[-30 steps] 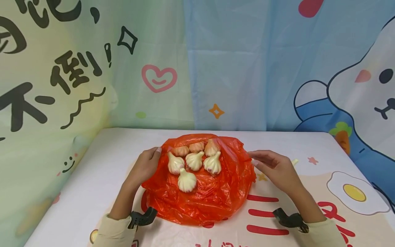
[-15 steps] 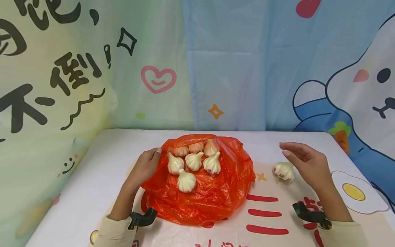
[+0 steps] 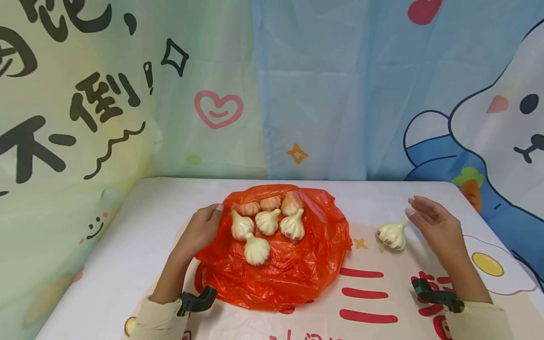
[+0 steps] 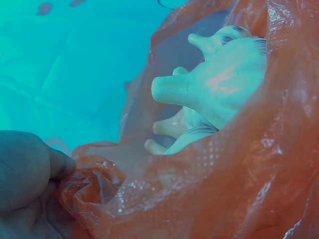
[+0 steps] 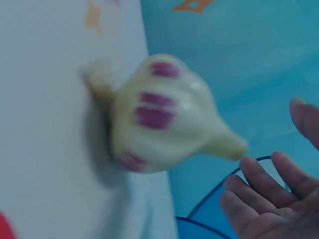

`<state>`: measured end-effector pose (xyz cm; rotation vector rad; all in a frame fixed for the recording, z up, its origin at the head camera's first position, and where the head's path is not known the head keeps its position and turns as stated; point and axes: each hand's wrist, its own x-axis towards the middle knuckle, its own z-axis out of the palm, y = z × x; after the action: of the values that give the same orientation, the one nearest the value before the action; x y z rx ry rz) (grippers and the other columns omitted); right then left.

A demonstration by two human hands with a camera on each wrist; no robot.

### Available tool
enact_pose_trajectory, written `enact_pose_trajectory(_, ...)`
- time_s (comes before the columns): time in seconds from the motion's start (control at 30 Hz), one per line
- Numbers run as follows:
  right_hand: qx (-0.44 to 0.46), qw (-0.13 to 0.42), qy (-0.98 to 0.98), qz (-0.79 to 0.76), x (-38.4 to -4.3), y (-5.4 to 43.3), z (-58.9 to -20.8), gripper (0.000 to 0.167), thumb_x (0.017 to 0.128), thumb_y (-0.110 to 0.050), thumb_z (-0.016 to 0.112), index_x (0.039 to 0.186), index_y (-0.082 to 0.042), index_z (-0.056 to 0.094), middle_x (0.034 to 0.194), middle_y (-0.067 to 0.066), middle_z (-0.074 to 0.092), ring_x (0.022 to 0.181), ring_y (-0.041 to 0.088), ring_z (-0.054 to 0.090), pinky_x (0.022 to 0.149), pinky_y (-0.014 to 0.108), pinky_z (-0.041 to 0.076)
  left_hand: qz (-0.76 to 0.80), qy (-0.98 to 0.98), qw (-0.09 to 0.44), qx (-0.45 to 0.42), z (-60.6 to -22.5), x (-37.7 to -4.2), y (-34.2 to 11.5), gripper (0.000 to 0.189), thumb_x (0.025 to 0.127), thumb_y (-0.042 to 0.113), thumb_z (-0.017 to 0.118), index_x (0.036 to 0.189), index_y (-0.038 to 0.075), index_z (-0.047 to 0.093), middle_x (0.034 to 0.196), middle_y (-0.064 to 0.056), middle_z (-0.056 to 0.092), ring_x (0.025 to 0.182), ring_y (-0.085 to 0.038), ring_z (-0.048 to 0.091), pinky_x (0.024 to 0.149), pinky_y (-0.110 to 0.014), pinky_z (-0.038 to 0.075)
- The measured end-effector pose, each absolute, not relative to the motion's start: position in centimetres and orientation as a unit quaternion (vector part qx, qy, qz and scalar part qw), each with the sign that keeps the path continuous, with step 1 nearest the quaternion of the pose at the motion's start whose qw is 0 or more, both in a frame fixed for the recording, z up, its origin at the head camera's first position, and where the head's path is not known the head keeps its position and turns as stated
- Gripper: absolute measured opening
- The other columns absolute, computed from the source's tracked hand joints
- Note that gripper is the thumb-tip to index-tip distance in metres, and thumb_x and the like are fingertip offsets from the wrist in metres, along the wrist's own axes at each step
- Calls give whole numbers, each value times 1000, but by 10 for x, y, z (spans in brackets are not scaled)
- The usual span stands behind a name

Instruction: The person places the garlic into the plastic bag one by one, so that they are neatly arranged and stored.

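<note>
A crumpled red plastic bag lies on the table, its mouth spread wide. Several garlic bulbs show in it, the rear ones partly behind the red film. My left hand pinches the bag's left rim between thumb and fingers; the left wrist view shows the gathered film at the fingertips. Right of the bag, a single garlic bulb with purple marks lies on its side on the table. My right hand is just beyond its stem, fingers loosely extended and holding nothing, palm turned toward the bulb in the right wrist view.
The white table carries a beige printed mat with red lettering and a fried-egg picture. A printed cloth hangs behind the table and along its left side.
My right hand has left the bag's right edge and moved right, past the lone garlic bulb, uncovering it. My left hand and the bag have stayed in place.
</note>
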<state>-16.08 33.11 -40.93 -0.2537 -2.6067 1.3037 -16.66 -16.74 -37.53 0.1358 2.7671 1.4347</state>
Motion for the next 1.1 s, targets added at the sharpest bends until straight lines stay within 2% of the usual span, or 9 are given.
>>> enact_pose_trajectory(0.17,-85,25,-873,480,-168,329,-418,79,95,-54,52,154,-11,23,150,20,37,136,42,33,102,54,34,460,887,11,42,-375,-167,-167,43,107,30,33,105,0,64,74,-13,51,71,-26,53,65,-33,47)
enact_pose_trajectory(0.27,-80,-12,-873,480,-169,329,-423,80,96,-55,50,154,-9,22,148,23,37,136,46,29,100,61,32,455,889,7,46,-374,-167,-168,43,107,30,33,104,0,64,72,-10,48,71,-25,52,65,-34,47)
enact_pose_trajectory(0.4,-47,-46,-888,456,-169,333,-430,73,99,-54,43,150,-2,33,144,26,42,133,47,33,98,55,36,458,888,5,47,-374,-167,-168,43,107,30,33,107,0,65,75,-10,52,73,-26,54,66,-34,47)
enact_pose_trajectory(0.67,-29,-73,-887,455,-167,335,-435,74,100,-56,38,144,3,40,143,29,40,131,48,36,97,57,38,467,883,12,44,-373,-167,-168,44,107,30,33,114,0,63,83,-13,58,77,-27,57,67,-33,50)
enact_pose_trajectory(0.9,-21,-53,-895,442,-165,332,-430,71,101,-55,35,141,3,45,139,27,47,127,46,43,93,51,43,469,882,15,42,-373,-167,-169,43,107,30,33,116,0,63,87,-14,60,77,-26,57,68,-33,52)
enact_pose_trajectory(1.1,-12,-13,-899,437,-163,328,-416,65,101,-52,37,138,-1,49,135,22,53,122,40,48,83,31,52,464,885,11,40,-373,-166,-172,42,107,30,34,115,1,63,89,-15,61,78,-26,57,69,-34,52)
